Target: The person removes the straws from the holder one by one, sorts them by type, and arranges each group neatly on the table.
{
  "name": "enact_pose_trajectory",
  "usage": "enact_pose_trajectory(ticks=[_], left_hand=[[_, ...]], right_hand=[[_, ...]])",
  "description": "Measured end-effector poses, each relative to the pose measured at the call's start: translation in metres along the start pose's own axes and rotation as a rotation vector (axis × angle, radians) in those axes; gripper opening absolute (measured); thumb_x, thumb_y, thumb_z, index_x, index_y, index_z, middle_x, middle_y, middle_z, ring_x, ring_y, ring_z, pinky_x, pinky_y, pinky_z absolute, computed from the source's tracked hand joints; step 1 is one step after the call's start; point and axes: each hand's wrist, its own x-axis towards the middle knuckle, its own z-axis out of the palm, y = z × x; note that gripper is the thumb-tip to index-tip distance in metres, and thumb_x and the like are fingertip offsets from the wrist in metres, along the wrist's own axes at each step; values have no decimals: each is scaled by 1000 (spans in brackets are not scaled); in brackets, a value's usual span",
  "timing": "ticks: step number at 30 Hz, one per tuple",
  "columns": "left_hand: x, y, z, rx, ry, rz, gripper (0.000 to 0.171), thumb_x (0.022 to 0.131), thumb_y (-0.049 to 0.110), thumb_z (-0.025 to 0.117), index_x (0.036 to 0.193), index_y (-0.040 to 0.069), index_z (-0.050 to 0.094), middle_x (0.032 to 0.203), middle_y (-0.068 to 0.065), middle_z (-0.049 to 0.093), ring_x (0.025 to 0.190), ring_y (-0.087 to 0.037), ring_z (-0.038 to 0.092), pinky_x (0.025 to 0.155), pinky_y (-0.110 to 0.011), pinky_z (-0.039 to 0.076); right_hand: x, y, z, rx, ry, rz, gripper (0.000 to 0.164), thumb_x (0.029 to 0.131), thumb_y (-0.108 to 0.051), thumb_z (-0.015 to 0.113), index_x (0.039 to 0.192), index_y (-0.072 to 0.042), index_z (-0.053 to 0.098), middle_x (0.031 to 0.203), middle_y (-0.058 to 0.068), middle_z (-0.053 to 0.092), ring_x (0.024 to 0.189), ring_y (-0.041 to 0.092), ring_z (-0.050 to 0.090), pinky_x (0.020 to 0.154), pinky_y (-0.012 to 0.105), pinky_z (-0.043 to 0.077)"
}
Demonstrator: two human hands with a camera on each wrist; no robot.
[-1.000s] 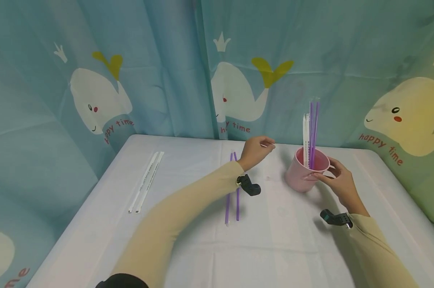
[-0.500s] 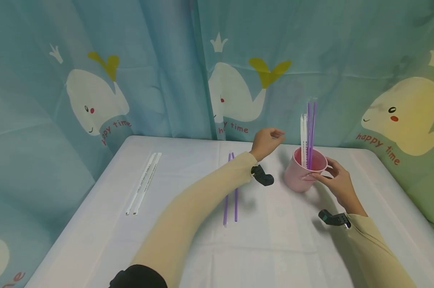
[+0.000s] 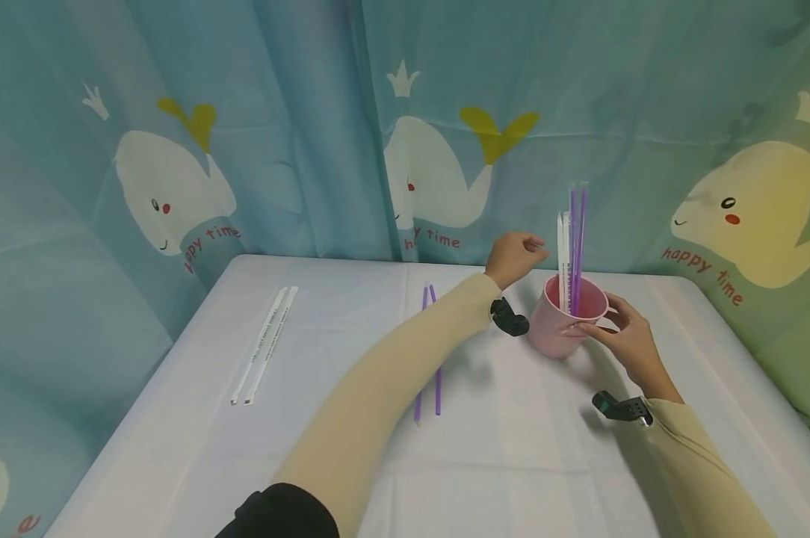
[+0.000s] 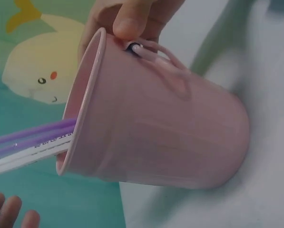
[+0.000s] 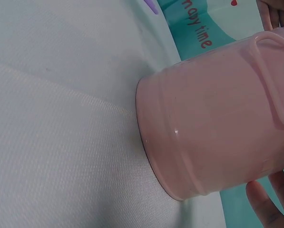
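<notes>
A pink cup (image 3: pixel 554 332) stands on the table at the right, slightly tilted. My right hand (image 3: pixel 632 347) grips it at the rim by the handle (image 4: pixel 163 59), thumb on the near side. Purple straws (image 3: pixel 579 235) in clear wrappers and white paper-wrapped straws (image 3: pixel 563 258) poke up out of the cup. My left hand (image 3: pixel 515 258) hovers left of these straws, its fingers loosely bent and holding nothing. In the left wrist view, its fingertips (image 4: pixel 11 211) show just off the cup's mouth.
Two purple straws (image 3: pixel 438 392) lie mid-table, partly hidden under my left forearm (image 3: pixel 391 366). Farther left, two white wrapped straws (image 3: pixel 264 347) lie side by side. A blue-green curtain (image 3: pixel 297 134) with whales hangs behind the white table (image 3: pixel 499 463).
My left hand has moved right, from above the middle of the table to close beside the straws in the cup. My right hand keeps its grip on the cup.
</notes>
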Motion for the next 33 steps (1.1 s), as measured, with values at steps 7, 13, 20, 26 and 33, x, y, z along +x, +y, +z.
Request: enact_pose_trajectory(ticks=[7, 13, 20, 26, 33], left_hand=[[6, 2, 6, 62, -40, -11, 28, 90, 29, 62, 113, 14, 68, 107, 0, 70, 99, -11, 64, 73, -13, 47], [9, 5, 12, 93, -63, -40, 28, 91, 32, 61, 111, 14, 70, 108, 2, 70, 99, -10, 63, 79, -17, 50], [10, 12, 17, 61, -88, -137, 28, 89, 34, 63, 107, 13, 72, 110, 1, 70, 104, -12, 63, 88, -25, 52], [9, 15, 22, 93, -118, -152, 24, 88, 31, 65, 96, 10, 75, 99, 0, 73, 93, -11, 66, 78, -21, 51], [13, 13, 30, 136, -153, -155, 22, 88, 27, 65, 90, 8, 76, 80, 2, 71, 62, -4, 46, 54, -14, 34]], right_hand=[[1, 1, 0, -2, 10, -4, 77, 86, -30, 68, 147, -6, 27, 145, 23, 36, 124, 36, 41, 83, 6, 47], [1, 2, 1, 1, 12, -8, 76, 86, -30, 68, 147, -6, 28, 143, 22, 38, 123, 33, 43, 82, 5, 46], [1, 1, 1, -3, 6, -2, 76, 87, -31, 67, 147, -7, 28, 144, 22, 37, 124, 36, 41, 85, 10, 49], [-1, 1, 1, 9, 10, -8, 75, 86, -30, 68, 146, -7, 29, 144, 22, 38, 124, 34, 42, 81, 4, 46], [0, 1, 0, 16, 6, -11, 75, 87, -30, 68, 147, -7, 28, 144, 22, 37, 125, 36, 42, 80, 3, 45]])
